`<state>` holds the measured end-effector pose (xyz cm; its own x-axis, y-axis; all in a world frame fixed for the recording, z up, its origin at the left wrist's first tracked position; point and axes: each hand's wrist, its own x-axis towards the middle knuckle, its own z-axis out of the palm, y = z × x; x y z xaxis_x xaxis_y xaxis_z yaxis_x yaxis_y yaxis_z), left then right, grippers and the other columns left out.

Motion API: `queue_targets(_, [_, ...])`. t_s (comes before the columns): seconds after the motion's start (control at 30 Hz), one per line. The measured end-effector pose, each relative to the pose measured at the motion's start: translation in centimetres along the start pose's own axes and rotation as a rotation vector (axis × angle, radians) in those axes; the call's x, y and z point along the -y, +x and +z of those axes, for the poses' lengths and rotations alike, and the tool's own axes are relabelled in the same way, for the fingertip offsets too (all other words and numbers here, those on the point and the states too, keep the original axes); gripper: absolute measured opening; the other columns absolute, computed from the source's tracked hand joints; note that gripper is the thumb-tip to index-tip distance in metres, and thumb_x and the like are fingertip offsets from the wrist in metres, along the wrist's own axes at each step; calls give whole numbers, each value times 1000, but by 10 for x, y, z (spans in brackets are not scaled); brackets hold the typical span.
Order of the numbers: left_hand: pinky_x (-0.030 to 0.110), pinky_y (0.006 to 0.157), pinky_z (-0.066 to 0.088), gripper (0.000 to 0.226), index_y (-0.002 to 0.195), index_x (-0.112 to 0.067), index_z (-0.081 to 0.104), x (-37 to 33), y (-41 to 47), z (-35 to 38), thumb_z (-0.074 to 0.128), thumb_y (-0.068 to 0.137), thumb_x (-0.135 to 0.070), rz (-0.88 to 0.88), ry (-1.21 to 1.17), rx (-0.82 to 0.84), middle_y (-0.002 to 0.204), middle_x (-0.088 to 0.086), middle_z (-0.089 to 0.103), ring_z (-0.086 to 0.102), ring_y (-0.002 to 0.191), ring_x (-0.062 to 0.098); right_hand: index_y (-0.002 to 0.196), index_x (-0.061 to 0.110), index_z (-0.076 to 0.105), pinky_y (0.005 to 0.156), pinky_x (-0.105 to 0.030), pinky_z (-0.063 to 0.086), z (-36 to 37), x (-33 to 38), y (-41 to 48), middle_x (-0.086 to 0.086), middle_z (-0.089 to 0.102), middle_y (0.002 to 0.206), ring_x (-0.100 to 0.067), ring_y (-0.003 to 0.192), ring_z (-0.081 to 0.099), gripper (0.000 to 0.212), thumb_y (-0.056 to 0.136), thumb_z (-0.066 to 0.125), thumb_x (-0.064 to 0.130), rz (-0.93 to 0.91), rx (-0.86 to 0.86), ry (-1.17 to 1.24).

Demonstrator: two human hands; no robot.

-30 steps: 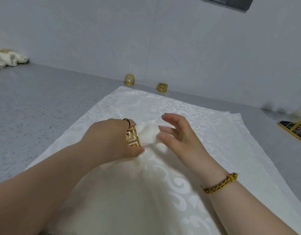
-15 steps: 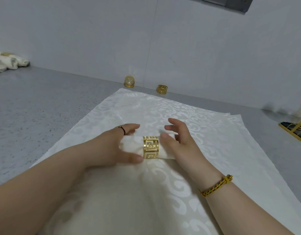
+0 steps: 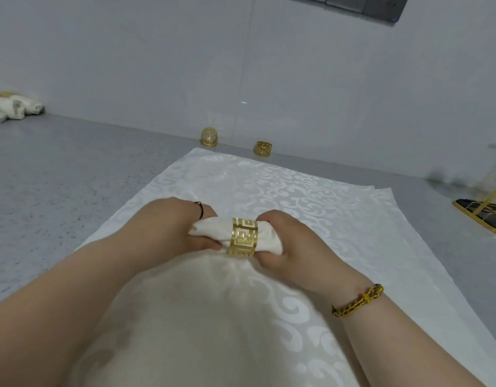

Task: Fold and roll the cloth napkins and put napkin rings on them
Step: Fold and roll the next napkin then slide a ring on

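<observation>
Okay, far left: pile of rolled white napkins [image 3: 12, 108] on grey speckled bench [image 3: 59, 191]. Left hand [image 3: 168, 227] has fingers curled round the left end of the rolled white cloth napkin [image 3: 210, 233], mid-frame over a flat white damask cloth [image 3: 297, 196]. Gold cut-out napkin ring [image 3: 242, 237] sits round the roll's middle. Right hand [image 3: 286, 241] grips the right end, thumb underneath. Two spare gold rings [image 3: 209, 137] stand by the wall behind. Gold wire stand [image 3: 484, 216] far right.
</observation>
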<state>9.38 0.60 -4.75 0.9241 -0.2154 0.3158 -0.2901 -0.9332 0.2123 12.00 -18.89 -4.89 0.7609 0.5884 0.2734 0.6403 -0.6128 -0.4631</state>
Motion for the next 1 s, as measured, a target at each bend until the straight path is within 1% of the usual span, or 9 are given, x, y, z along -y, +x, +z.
queue_targets(0.03, [6, 64, 38, 26, 66, -35, 49, -2, 1, -5, 49, 87, -51, 70, 69, -181, 62, -13, 52, 55, 65, 10, 109, 17, 53, 69, -13, 35, -2, 1, 0, 14, 47, 92, -2, 81, 43, 30, 80, 63, 18, -2, -20, 8])
queue_targets(0.07, [6, 25, 1, 27, 80, -30, 61, -4, 1, -11, 47, 87, -53, 79, 103, -236, 72, -7, 62, 62, 73, 16, 109, 16, 53, 70, -14, 35, -3, 1, 0, 13, 47, 92, -4, 82, 44, 30, 81, 63, 18, -1, -31, 11])
queue_targets(0.1, [5, 100, 10, 34, 104, -31, 61, -4, 0, -12, 55, 81, -56, 73, 88, -219, 92, -6, 66, 62, 91, 18, 110, 16, 54, 71, -16, 36, -3, 1, -1, 12, 48, 94, -5, 84, 45, 31, 80, 63, 21, -1, -33, 6])
queue_targets(0.13, [13, 102, 15, 57, 121, -35, 51, -5, -4, -10, 62, 71, -60, 74, 45, -173, 108, -8, 64, 56, 107, 16, 109, 16, 55, 71, -18, 37, -1, 1, -1, 11, 50, 95, -6, 86, 46, 33, 79, 62, 27, -8, -33, -6])
queue_targets(0.23, [25, 95, 27, 74, 115, -28, 58, -10, -6, 3, 42, 54, -67, 211, 197, -87, 99, -10, 69, 57, 99, 6, 108, 16, 56, 70, -13, 35, 7, 4, -1, 7, 55, 98, -8, 88, 48, 34, 77, 63, 29, -39, -33, -31])
queue_targets(0.43, [15, 65, 35, 39, 73, -34, 66, -11, -3, 17, 35, 61, -55, 212, 174, -87, 58, -18, 63, 57, 46, 6, 99, 14, 59, 67, -10, 35, 9, 7, 0, 9, 56, 87, -8, 83, 50, 20, 79, 62, 18, -39, -5, -41])
queue_targets(0.67, [16, 39, 42, 36, 74, -32, 67, -13, -2, 14, 38, 60, -49, 232, 143, -149, 59, -16, 62, 57, 44, 6, 84, 20, 50, 61, -15, 37, 0, 5, 0, 15, 49, 72, -3, 66, 47, 14, 77, 61, 15, 45, 73, 25])
queue_targets(0.83, [13, 74, 28, 56, 131, -41, 42, -15, -4, 13, 57, 78, -54, 83, 140, -23, 120, -23, 54, 54, 107, 2, 125, 25, 43, 83, -17, 38, 1, 2, -2, 14, 47, 112, -2, 98, 45, 51, 79, 65, 27, 39, 86, -3])
queue_targets(1.0, [15, 85, 30, 66, 135, -45, 30, -10, -5, 18, 58, 76, -58, -5, -11, 120, 129, -24, 46, 43, 119, 2, 126, 20, 45, 87, -25, 37, 8, 3, 0, 2, 51, 121, -16, 108, 48, 46, 84, 61, 28, 4, 92, -80])
